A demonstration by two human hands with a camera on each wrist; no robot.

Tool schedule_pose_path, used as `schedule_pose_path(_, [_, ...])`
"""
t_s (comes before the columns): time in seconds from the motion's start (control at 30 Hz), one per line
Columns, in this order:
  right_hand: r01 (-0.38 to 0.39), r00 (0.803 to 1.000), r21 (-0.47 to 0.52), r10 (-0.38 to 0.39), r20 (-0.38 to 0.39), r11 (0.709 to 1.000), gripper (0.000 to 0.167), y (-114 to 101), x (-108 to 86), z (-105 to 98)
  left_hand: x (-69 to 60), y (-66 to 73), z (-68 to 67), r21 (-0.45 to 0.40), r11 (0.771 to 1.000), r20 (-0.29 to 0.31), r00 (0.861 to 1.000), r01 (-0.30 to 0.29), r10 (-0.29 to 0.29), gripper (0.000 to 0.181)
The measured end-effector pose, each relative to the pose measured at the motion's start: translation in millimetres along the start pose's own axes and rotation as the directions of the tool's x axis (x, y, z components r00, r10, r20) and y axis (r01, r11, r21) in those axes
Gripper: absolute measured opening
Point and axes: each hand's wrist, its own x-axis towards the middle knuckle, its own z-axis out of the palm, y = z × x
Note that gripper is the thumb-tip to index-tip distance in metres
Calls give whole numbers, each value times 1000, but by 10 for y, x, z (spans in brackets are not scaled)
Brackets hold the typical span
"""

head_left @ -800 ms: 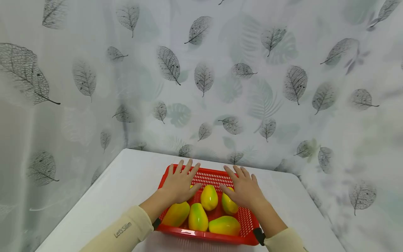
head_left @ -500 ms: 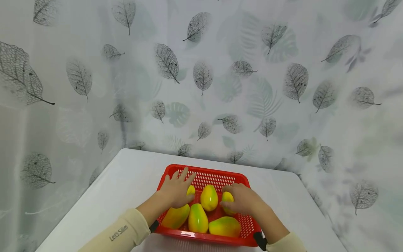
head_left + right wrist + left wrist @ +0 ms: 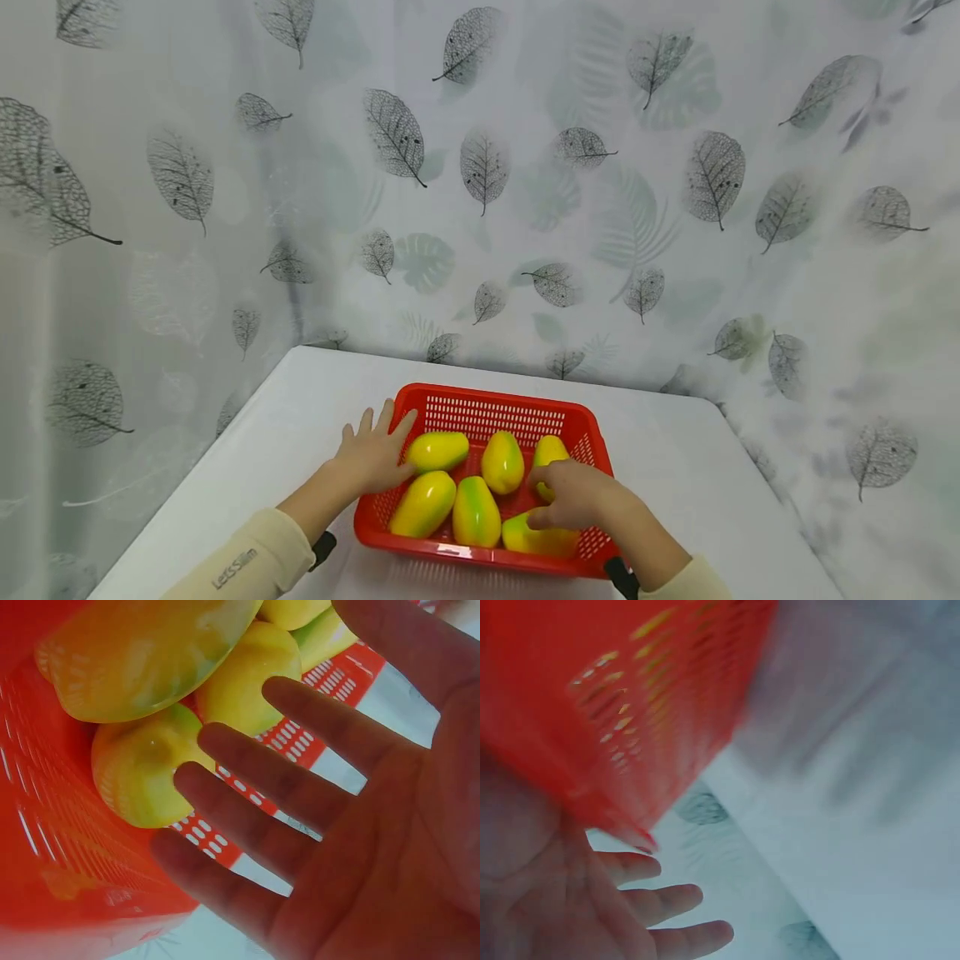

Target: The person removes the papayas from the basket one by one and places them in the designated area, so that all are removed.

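Observation:
A red plastic basket holds several glossy yellow-green fruits that look like mangoes, among them a mango at the front middle. My left hand is at the basket's left rim, fingers spread and holding nothing; in the left wrist view its palm lies beside the perforated basket wall. Over the basket's right side is my right hand, above the front-right mango and near the back-right mango, partly covering both. The right wrist view shows its fingers extended, with a mango beyond the fingertips; contact cannot be told.
The basket stands on a white table. Behind and beside the table hangs a pale curtain with a leaf print.
Both hands have drawn back from the basket's far side. My left hand has moved left to the rim, uncovering the left mangoes; my right hand has come lower and nearer over the right mangoes.

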Motion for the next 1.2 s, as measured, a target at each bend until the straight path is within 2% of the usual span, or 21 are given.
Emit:
schedule_pose_path(0.23, [-50,997,30,47,69,998,47,10,-31,67,-18,-102,191,3,1000,-70,998,-5,5,91])
schedule_pose_path(0.43, [-68,994,-15,69,88,998,44,-24,-56,123,-20,-140,271,-73,997,-119,993,-5,-4,92])
schedule_pose_path(0.6, [-30,998,-88,35,52,996,47,-39,-28,213,-22,-146,283,-128,992,-121,992,5,-21,92])
schedule_pose_path(0.77, [-26,999,-140,31,32,990,52,-12,-21,305,-25,-118,276,-193,980,-100,993,39,-59,91])
schedule_pose_path(0.97, [-9,1000,-151,11,12,989,55,33,-33,293,-32,-74,246,-238,970,-95,992,53,-77,91])
schedule_pose_path(1.2, [34,999,-137,-34,0,990,52,76,-39,273,-45,-115,283,-273,960,-85,992,69,-96,91])
